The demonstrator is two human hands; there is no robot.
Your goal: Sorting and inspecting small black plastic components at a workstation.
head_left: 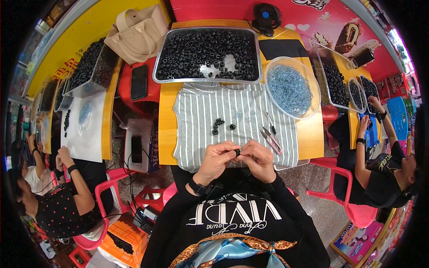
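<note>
Close to the near edge of a grey-and-white striped cloth point(192, 111), my left hand point(214, 161) and my right hand point(258, 161) meet fingertip to fingertip. Between them they pinch a small black ring-shaped part point(237, 152), mostly covered by the fingers. Just beyond lie a small cluster of black rings point(217, 126) and a single black ring point(232, 127). Tiny clear-blue pieces point(250, 117) are scattered farther up the cloth. Right of these rest pink-handled thread snips point(273, 143) and a thin tool with a black part point(272, 125).
A clear tray point(208, 81) heaped with black rings stands at the back. A round tub point(318, 96) of blue pieces sits at right. Behind are a black fan point(267, 18) and a beige bag point(138, 33). A phone point(139, 82) lies left. People work at tables on both sides.
</note>
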